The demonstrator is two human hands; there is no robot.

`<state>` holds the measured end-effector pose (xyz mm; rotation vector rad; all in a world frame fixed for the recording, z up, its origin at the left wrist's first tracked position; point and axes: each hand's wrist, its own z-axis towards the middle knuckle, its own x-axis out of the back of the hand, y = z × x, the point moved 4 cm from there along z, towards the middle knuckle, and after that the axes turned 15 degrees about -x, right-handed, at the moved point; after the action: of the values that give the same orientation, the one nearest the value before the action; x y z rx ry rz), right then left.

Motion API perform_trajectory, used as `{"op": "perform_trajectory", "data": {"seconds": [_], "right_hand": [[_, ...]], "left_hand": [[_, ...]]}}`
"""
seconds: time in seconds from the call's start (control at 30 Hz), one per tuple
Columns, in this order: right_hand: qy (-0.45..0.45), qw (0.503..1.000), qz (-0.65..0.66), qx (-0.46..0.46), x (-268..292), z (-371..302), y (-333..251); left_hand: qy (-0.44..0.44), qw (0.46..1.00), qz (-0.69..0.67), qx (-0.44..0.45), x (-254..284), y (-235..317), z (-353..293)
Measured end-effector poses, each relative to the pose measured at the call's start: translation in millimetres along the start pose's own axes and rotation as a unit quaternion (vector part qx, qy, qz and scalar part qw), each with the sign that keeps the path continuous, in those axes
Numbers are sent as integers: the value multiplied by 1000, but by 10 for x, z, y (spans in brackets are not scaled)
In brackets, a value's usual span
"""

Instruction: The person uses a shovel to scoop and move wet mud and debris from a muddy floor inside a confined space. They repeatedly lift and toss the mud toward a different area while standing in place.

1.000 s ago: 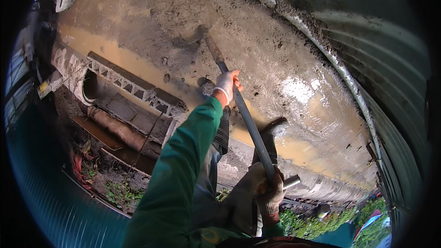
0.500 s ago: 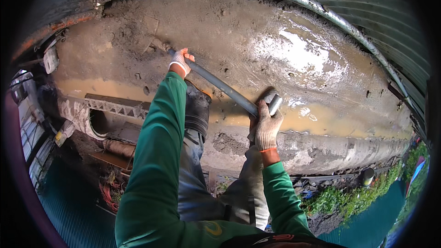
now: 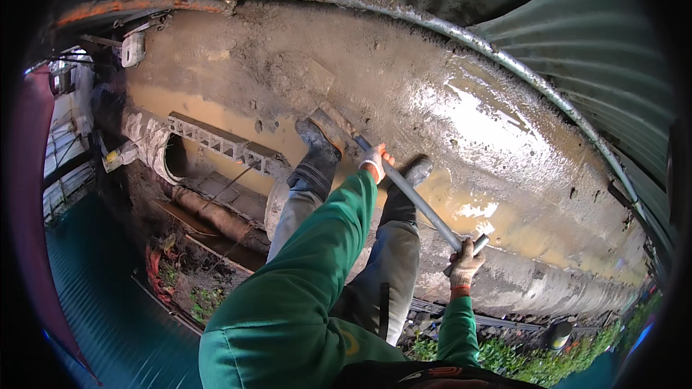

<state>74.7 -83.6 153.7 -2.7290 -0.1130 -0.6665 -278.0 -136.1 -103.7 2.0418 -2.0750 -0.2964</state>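
A long-handled shovel slants across the mud, its grey shaft (image 3: 417, 197) ending in a short crossbar grip (image 3: 480, 244) at the lower right. My left hand (image 3: 375, 161), in a pale glove with bare-looking fingers, is closed round the shaft near its lower end. At the top end, my gloved right hand (image 3: 466, 265) is wrapped round the handle just by the crossbar. The mud-coated socket (image 3: 339, 119) reaches into wet mud (image 3: 288, 65); the blade is hard to make out from the mud. My left boot (image 3: 317, 138) stands beside the socket, and the right boot (image 3: 417, 171) is under the shaft.
Muddy water (image 3: 231, 115) lies along a concrete edge (image 3: 533, 281). On the left are a hollow concrete block strip (image 3: 216, 145), a round pipe opening (image 3: 173, 157) and a brown pipe (image 3: 223, 217). A metal pipe (image 3: 461, 32) and corrugated sheets (image 3: 584, 43) border the far side.
The view has turned, shifting the scene rightward. My left boot has stepped left and away, beside the shovel's socket. Both hands have moved right with the shaft, keeping their grip.
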Motion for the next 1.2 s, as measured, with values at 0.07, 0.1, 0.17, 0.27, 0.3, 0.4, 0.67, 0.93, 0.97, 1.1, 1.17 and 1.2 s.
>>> {"op": "perform_trajectory", "data": {"seconds": [0.07,0.1,0.17,0.27,0.3,0.4,0.67,0.93,0.97,1.1,1.17,1.2], "right_hand": [[-16,999,33,17,566,-143,33],[-8,999,25,20,866,-252,77],[-3,998,45,38,1454,-497,159],[51,997,31,45,2300,-840,188],[81,995,33,41,2549,-954,176],[143,983,61,93,3213,-1302,-40],[197,947,-65,245,3614,-2213,-735],[-32,943,-43,327,962,-2539,-1079],[-89,932,-86,340,364,-2773,-1097],[-264,919,-133,261,-2144,-4451,-603],[-468,832,-191,229,-3020,-5736,-139],[-569,758,-223,227,-3248,-6369,126]], "left_hand": [[2,1000,-20,4,-7,-295,-521],[2,1000,-19,6,26,-429,-806],[-35,999,-23,10,49,-691,-1392],[-55,998,-2,24,-19,-1085,-2193],[-50,998,22,11,-63,-1183,-2437],[-157,985,-35,65,-339,-1419,-3071],[-160,966,-157,130,-631,-1005,-3950],[-140,945,-293,-34,444,1636,-3038],[-95,947,-301,-59,771,2185,-2901],[-7,910,-300,-287,2999,4707,-3046],[103,809,-309,-489,4463,5904,-3441],[144,778,-321,-520,5174,6401,-3606]]}}
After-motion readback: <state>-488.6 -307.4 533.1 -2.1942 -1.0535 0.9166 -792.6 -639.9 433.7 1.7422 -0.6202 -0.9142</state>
